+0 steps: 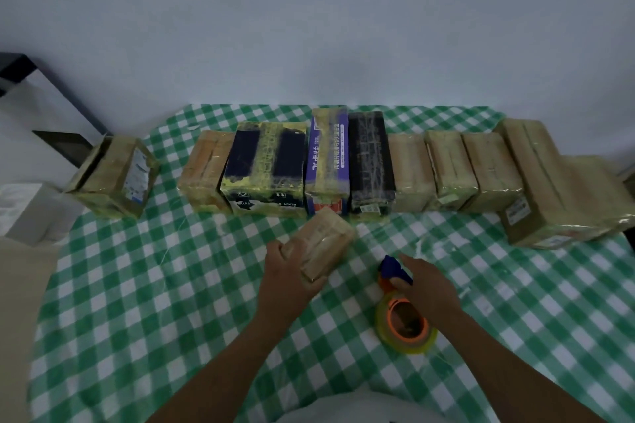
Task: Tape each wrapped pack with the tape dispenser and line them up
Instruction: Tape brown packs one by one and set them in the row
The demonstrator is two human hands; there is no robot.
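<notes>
Likely a plain room at home: green checked cloth [165, 285], bare white wall [343, 38], row of taped parcels [412, 172].

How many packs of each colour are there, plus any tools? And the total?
Brown packs: 7, one of them gripped by the left hand; the far-right one may be two
Dark blue pack: 1
Purple pack: 1
Black pack: 1
Tape dispenser: 1
Total: 11

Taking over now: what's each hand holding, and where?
Left hand: near end of the small tan wrapped pack. Right hand: middle of the blue-and-orange tape dispenser.
</notes>
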